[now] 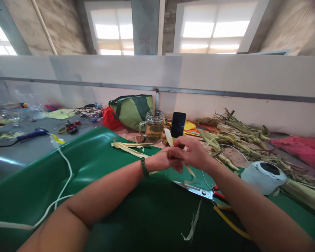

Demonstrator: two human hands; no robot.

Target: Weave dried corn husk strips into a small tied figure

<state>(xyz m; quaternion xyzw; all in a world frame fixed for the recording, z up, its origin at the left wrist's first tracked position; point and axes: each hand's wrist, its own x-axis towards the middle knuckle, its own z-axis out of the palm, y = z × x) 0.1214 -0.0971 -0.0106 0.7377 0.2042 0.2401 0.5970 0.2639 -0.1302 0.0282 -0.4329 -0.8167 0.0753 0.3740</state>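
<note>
Both hands meet in front of me above the green mat [107, 189], fingers pinched together. A pale strip of corn husk [168, 137] sticks up from between them, and a thin end of it hangs below. My left hand [164, 159], with a green bead bracelet at the wrist, has its fingers closed on the husk. My right hand [191, 152] pinches the same piece; the exact grip is partly hidden by the fingers. Beneath the hands lie scissors [195, 190] with red and yellow handles, blades apart. More husk strips [128, 148] rest on the mat beyond my left wrist.
A glass mug of tea [154, 127] stands behind the hands, beside an upright phone [178, 124]. A roll of white cord [262, 178] and dried husks [236, 136] are at right. A white cable [65, 164] crosses the mat; a glue gun [33, 134] lies left.
</note>
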